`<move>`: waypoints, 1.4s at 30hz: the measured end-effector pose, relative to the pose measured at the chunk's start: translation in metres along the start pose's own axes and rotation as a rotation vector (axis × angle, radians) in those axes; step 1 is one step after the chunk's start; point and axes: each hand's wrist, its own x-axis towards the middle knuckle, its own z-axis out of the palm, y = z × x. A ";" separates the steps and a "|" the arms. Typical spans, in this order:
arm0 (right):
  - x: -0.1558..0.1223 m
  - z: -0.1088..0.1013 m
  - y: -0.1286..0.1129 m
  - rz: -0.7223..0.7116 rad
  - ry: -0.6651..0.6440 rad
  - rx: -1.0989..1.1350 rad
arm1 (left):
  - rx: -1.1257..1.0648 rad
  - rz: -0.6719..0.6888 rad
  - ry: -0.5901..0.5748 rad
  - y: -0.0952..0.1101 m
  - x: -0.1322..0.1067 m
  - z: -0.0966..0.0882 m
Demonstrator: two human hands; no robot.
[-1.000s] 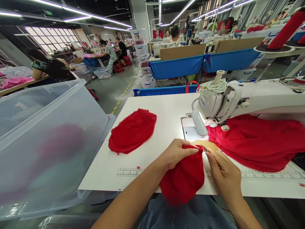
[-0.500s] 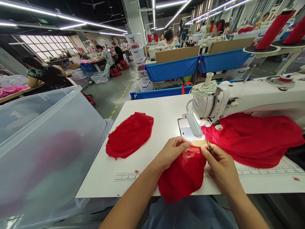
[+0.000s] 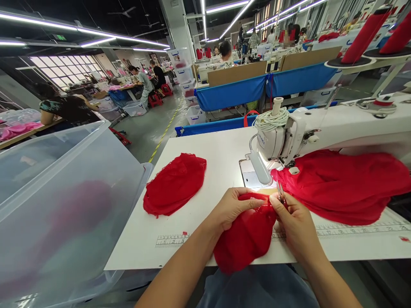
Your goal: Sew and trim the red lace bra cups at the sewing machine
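Note:
A piece of red fabric [image 3: 245, 241] hangs from both my hands over the front edge of the white table. My left hand [image 3: 233, 207] pinches its upper edge, fingers closed. My right hand [image 3: 293, 216] grips the same edge between thumb and finger, and also has a small pair of scissors [image 3: 281, 196] in it, tips pointing up. Just beyond my hands stands the white sewing machine [image 3: 272, 141]. A larger heap of red fabric [image 3: 346, 188] lies under its arm. Left of my hands, another red fabric piece [image 3: 176, 184] rests flat on the table.
Printed ruler marks [image 3: 173, 241] run along the table's front. A large translucent plastic bin [image 3: 73, 214] stands at the left edge. Red thread cones [image 3: 366, 36] sit on a stand at upper right. Blue cloth troughs [image 3: 231, 98] lie behind the table; other people work farther back.
The upper edge of the held red fabric is now folded over by my left fingers, covering the band seen before. The scissors in my right hand point more upright. The view has shifted slightly.

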 end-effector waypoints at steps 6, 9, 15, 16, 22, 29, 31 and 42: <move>-0.002 -0.003 0.004 0.124 -0.036 -0.075 | -0.082 -0.021 0.019 -0.003 0.005 -0.002; -0.006 -0.005 0.008 -0.057 0.084 -0.370 | -0.085 -0.046 0.060 -0.003 0.005 -0.002; -0.018 -0.008 0.009 -0.330 0.132 -0.729 | -0.102 -0.040 0.069 -0.001 0.003 0.000; -0.020 -0.007 0.009 -0.368 0.127 -0.767 | -0.104 -0.035 0.064 0.000 0.003 0.000; -0.020 -0.004 0.005 -0.473 0.150 -0.880 | -0.123 -0.015 0.034 0.000 0.002 0.000; -0.019 -0.003 0.006 -0.317 0.119 -0.786 | -0.120 -0.039 0.072 0.000 0.002 0.001; -0.018 -0.004 0.006 -0.218 0.081 -0.662 | -0.130 -0.041 0.071 0.000 0.003 0.001; -0.019 -0.009 0.004 -0.207 0.068 -0.658 | -0.145 -0.027 0.042 0.000 0.002 0.000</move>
